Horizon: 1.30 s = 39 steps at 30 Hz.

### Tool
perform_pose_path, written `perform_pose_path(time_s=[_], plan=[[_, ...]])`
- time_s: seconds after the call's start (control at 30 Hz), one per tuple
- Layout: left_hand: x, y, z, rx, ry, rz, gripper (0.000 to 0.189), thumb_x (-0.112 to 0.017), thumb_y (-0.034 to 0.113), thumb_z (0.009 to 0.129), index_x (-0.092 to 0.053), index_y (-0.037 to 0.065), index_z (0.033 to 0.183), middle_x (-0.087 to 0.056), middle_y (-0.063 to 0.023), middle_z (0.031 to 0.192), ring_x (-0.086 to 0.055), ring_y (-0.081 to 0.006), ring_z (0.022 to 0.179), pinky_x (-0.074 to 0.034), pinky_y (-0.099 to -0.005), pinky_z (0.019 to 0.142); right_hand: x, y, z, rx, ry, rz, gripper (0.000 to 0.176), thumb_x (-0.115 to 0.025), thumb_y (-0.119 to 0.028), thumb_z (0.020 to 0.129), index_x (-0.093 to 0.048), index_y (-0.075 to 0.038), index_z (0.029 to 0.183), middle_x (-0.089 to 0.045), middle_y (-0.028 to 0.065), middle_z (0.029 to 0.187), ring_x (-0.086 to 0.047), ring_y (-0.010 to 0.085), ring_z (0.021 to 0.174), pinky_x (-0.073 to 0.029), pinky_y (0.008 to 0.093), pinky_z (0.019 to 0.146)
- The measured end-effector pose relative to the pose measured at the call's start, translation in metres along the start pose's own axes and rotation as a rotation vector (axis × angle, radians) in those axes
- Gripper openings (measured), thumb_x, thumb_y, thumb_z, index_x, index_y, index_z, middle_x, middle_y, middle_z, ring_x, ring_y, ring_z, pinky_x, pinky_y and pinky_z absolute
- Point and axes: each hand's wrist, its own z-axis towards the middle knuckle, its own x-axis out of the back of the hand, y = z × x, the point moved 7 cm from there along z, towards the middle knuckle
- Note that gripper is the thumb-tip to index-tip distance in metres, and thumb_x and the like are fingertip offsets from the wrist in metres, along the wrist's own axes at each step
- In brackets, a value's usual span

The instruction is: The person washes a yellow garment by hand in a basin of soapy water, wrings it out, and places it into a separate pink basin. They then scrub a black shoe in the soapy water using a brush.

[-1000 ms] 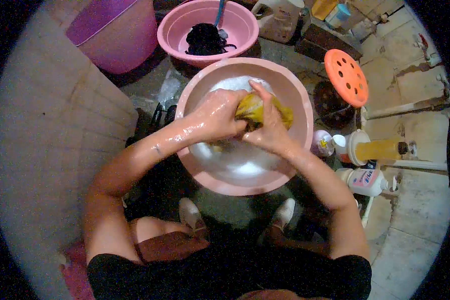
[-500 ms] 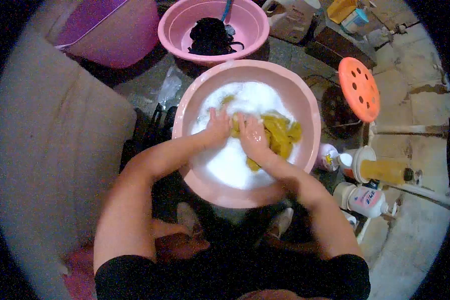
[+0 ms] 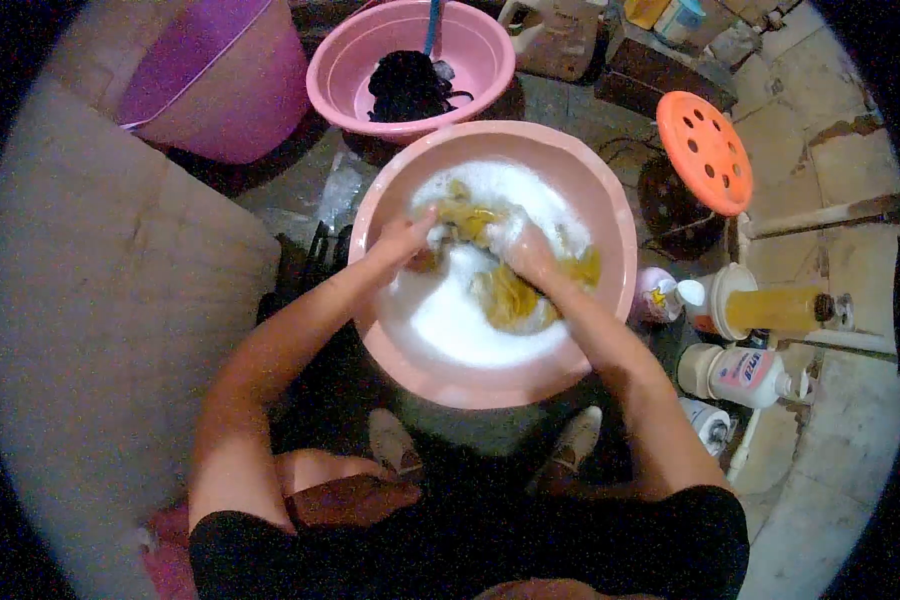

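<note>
A yellow-green cloth (image 3: 510, 298) lies bunched and wet in white suds inside a pale pink basin (image 3: 625, 225). Part of it is lifted and stretched between my two hands. My left hand (image 3: 410, 238), at the basin's left side, is closed on one end of the cloth. Foam covers much of my right hand (image 3: 526, 250), which grips the cloth near the basin's middle. The rest of the cloth spreads below and to the right of that hand. What kind of garment it is cannot be made out.
Behind the basin stands a pink tub (image 3: 335, 50) with black cloth (image 3: 410, 85) in it. A large purple bucket (image 3: 240, 100) is at upper left. On the right are an orange perforated stool (image 3: 705, 150), a white bottle (image 3: 750, 378) and a bottle of yellow liquid (image 3: 775, 310).
My hands have moved apart, the left toward the basin's left side and the right slightly rightward. A stretch of cloth is now drawn out between them.
</note>
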Motion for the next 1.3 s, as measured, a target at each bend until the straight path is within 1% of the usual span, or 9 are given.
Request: perform_pose_path(time_s=[0.07,0.27,0.4,0.6,0.7,0.83,1.07,1.17,1.3], plan=[[-0.036,-0.033,-0.036,0.622,-0.275,-0.801,0.074,-0.054,0.066,0.077,-0.057,0.001,0.111,-0.060,-0.0182,0.091,-0.060,-0.0273,0.095,-0.051,-0.0427,0.077,0.012,-0.056,-0.019,0.089,0.095,0.079,0.044,-0.061,-0.037,0.079,-0.059,-0.002,0.106,-0.063,0.0182,0.099,-0.060,0.0351,0.092,-0.047,0.0435,0.081],[-0.050,0.048,-0.061,0.306,-0.892,-1.152,0.069,-0.040,0.062,0.087,-0.050,0.004,0.122,-0.060,-0.0135,0.104,-0.059,-0.0241,0.094,-0.051,-0.0388,0.081,0.005,-0.205,-0.084,0.501,0.083,0.013,0.036,-0.073,-0.023,0.065,-0.059,-0.003,0.092,-0.059,0.0147,0.079,-0.059,0.0324,0.070,-0.049,0.0418,0.065],[-0.051,0.019,-0.053,0.164,-0.615,-1.059,0.054,-0.041,0.049,0.091,-0.052,0.003,0.119,-0.060,-0.0127,0.105,-0.060,-0.0231,0.094,-0.051,-0.0368,0.081,-0.003,-0.176,-0.069,0.854,0.166,0.088,0.024,-0.064,-0.026,0.074,-0.057,-0.006,0.087,-0.059,0.0164,0.080,-0.060,0.0332,0.076,-0.049,0.0413,0.066],[-0.014,0.068,-0.073,-0.028,-0.341,-0.909,0.030,-0.045,0.021,0.092,-0.054,0.000,0.111,-0.061,-0.0099,0.101,-0.060,-0.0184,0.085,-0.051,-0.0295,0.072,0.029,-0.033,-0.008,0.197,-0.160,-0.228,0.050,-0.044,-0.046,0.089,-0.057,-0.005,0.114,-0.064,0.0226,0.084,-0.062,0.0335,0.081,-0.048,0.0426,0.076],[0.021,0.066,-0.059,-0.144,-0.063,-0.680,0.029,-0.053,0.020,0.089,-0.053,0.001,0.111,-0.060,-0.0093,0.097,-0.059,-0.0157,0.082,-0.049,-0.0258,0.070,0.060,-0.025,-0.020,-0.263,-0.968,-0.145,0.080,-0.063,-0.055,0.075,-0.038,-0.005,0.133,-0.059,0.0208,0.113,-0.058,0.0303,0.102,-0.046,0.0369,0.087],[0.008,0.073,-0.044,-0.494,-0.065,-0.179,0.058,-0.063,0.028,0.083,-0.038,0.002,0.129,-0.050,-0.0203,0.119,-0.052,-0.0263,0.109,-0.041,-0.0335,0.094,0.068,-0.052,-0.006,0.097,-0.540,0.025,0.119,-0.083,-0.040,0.057,-0.005,-0.010,0.142,-0.034,0.0303,0.133,-0.040,0.0345,0.123,-0.032,0.0365,0.103],[-0.057,0.033,-0.023,-0.658,-0.188,0.057,0.071,-0.060,0.037,0.085,-0.025,0.005,0.139,-0.048,-0.0199,0.127,-0.046,-0.0321,0.119,-0.035,-0.0397,0.101,-0.051,0.031,0.010,0.051,-0.249,-0.818,0.070,-0.057,-0.043,0.082,-0.030,-0.008,0.137,-0.039,0.0299,0.131,-0.034,0.0371,0.127,-0.024,0.0531,0.105],[-0.068,-0.020,-0.011,-0.085,-0.382,-0.219,0.058,-0.056,0.051,0.085,-0.050,0.004,0.119,-0.060,-0.0036,0.090,-0.053,-0.0196,0.087,-0.045,-0.0337,0.073,-0.064,0.086,0.026,-0.119,-0.172,-0.562,0.052,-0.049,-0.040,0.084,-0.048,-0.009,0.125,-0.051,0.0205,0.124,-0.048,0.0377,0.114,-0.033,0.0496,0.099],[-0.069,-0.024,-0.011,0.419,-0.385,-0.901,0.072,-0.040,0.067,0.084,-0.050,0.006,0.121,-0.058,-0.0112,0.113,-0.059,-0.0218,0.096,-0.043,-0.0417,0.092,-0.034,0.016,0.040,-0.216,-0.147,-0.166,0.053,-0.057,-0.039,0.080,-0.051,-0.002,0.116,-0.061,0.0267,0.099,-0.060,0.0373,0.092,-0.047,0.0451,0.081]])
